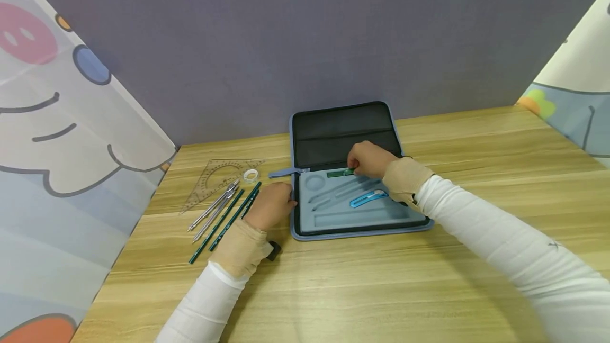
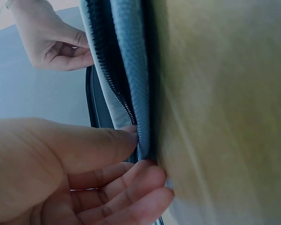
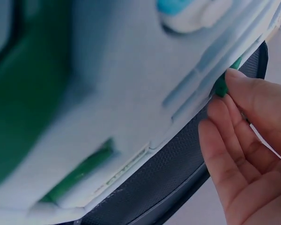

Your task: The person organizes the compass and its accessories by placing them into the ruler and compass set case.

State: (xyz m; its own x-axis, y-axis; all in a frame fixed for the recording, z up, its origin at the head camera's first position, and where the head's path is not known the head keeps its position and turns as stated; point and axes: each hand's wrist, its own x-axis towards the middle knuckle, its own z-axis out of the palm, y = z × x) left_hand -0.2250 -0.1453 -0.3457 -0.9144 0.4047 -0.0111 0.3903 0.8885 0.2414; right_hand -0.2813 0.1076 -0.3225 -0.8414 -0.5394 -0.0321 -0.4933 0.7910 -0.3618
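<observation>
A zip case lies unfolded, with a grey-blue foam tray in its near half. My left hand pinches the case's left edge; in the left wrist view its thumb lies on the zip side, with the fingers at the outer rim. My right hand is at the tray's back edge. Between its thumb and fingertips is a small green piece, mostly hidden, kind unclear. Another green part shows left of that hand. A blue utility knife sits in a tray recess.
Left of the case lie several dark green pencils, metal compasses, a small tape roll and a clear set square. A blue strap sticks out leftward from the case. A grey panel stands behind the table.
</observation>
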